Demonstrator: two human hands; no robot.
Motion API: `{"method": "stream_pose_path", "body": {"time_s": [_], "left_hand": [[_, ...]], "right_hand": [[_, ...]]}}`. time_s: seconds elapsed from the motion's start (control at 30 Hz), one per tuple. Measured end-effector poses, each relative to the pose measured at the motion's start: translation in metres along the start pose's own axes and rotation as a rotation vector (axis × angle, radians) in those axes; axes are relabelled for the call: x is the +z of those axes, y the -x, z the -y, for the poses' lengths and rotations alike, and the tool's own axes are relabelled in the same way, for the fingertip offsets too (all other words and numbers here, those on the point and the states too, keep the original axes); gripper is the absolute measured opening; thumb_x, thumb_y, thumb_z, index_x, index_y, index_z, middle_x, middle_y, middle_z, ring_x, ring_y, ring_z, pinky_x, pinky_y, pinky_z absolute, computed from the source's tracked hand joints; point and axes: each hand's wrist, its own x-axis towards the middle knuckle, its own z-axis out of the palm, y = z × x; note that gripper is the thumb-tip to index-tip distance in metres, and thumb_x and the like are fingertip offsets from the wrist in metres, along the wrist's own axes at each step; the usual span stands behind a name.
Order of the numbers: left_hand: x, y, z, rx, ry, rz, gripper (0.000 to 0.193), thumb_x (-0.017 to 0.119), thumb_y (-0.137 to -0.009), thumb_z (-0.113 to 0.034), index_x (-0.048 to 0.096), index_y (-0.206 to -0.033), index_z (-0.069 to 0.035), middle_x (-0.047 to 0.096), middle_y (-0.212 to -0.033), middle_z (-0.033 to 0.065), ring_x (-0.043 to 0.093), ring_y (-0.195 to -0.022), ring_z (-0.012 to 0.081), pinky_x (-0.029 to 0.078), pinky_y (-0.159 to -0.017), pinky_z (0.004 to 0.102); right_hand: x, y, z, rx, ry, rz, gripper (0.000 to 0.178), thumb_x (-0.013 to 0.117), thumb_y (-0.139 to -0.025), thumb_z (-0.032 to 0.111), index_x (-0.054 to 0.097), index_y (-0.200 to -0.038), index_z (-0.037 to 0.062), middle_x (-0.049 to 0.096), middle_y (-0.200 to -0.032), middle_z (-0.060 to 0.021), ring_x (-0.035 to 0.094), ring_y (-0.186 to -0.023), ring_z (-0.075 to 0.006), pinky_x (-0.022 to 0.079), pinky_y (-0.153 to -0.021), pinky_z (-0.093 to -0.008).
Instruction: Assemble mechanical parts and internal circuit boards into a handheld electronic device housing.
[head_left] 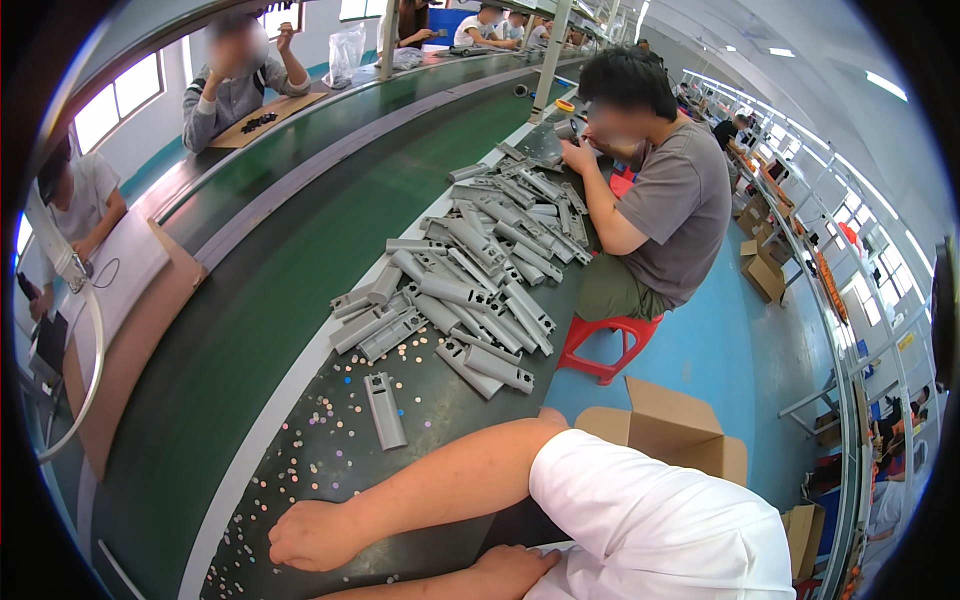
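My arms lie folded across the near end of the dark bench. From the white sleeve (pixel 650 510) my right forearm reaches left over the bench. At its end my right hand (pixel 315 535) is closed, knuckles up, with its fingers curled under and nothing showing in it. Below, my left hand (pixel 512 570) comes from the lower edge and points right, fingers stretched against the white cloth, holding nothing visible. One grey plastic housing (pixel 385 412) lies alone beyond my right forearm. Farther off is a heap of similar grey housings (pixel 470 260). Small round pieces (pixel 320 430), mostly pale, are scattered near my right hand.
A green conveyor belt (pixel 290 270) runs along the left. A co-worker in a grey shirt (pixel 685 185) sits on a red stool (pixel 605 345) beyond the heap, hands raised. An open cardboard box (pixel 670 420) stands on the blue floor at the right. Other people sit across the belt.
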Motion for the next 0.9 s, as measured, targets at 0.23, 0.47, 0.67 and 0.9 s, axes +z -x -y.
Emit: {"method": "stream_pose_path", "body": {"time_s": [0.23, 0.47, 0.67, 0.9], "left_hand": [[0.014, -0.003, 0.006, 0.167, 0.08, -0.06, 0.057, 0.051, -0.088, -0.021, 0.039, -0.143, -0.011, 0.052, -0.137, 0.0123, 0.056, -0.116, 0.031, 0.051, -0.091, 0.0424], [-0.036, 0.021, -0.007, 0.339, 0.207, -0.056, 0.045, 0.051, -0.089, -0.019, 0.054, -0.131, -0.004, 0.052, -0.136, 0.0194, 0.049, -0.125, 0.0357, 0.041, -0.104, 0.0417], [0.0, -0.002, 0.003, 0.222, 0.085, -0.06, 0.057, 0.058, -0.083, -0.021, 0.044, -0.137, -0.006, 0.057, -0.125, 0.0141, 0.053, -0.12, 0.0304, 0.046, -0.098, 0.0414], [0.0, -0.004, 0.004, 0.224, 0.094, -0.074, 0.054, 0.058, -0.082, -0.02, 0.048, -0.132, -0.005, 0.058, -0.123, 0.0158, 0.055, -0.118, 0.0309, 0.047, -0.097, 0.0419]], "right_hand": [[0.001, -0.001, 0.001, -0.002, 0.01, 0.001, 0.01, 0.058, -0.082, 0.013, 0.062, -0.083, 0.0041, 0.058, -0.078, -0.0119, 0.06, -0.078, -0.0342, 0.048, -0.066, -0.0456], [-0.001, 0.001, 0.0, 0.008, 0.008, 0.008, 0.01, 0.058, -0.083, 0.013, 0.062, -0.084, 0.0039, 0.058, -0.078, -0.0122, 0.06, -0.078, -0.0342, 0.048, -0.067, -0.0455], [0.0, 0.0, 0.0, -0.006, 0.007, 0.007, 0.011, 0.058, -0.083, 0.013, 0.062, -0.084, 0.0037, 0.058, -0.078, -0.0124, 0.06, -0.077, -0.0343, 0.048, -0.066, -0.0454], [-0.001, 0.0, 0.0, -0.014, 0.003, -0.012, 0.01, 0.058, -0.082, 0.013, 0.061, -0.083, 0.0037, 0.058, -0.077, -0.0125, 0.06, -0.076, -0.0344, 0.048, -0.065, -0.0455]]}}
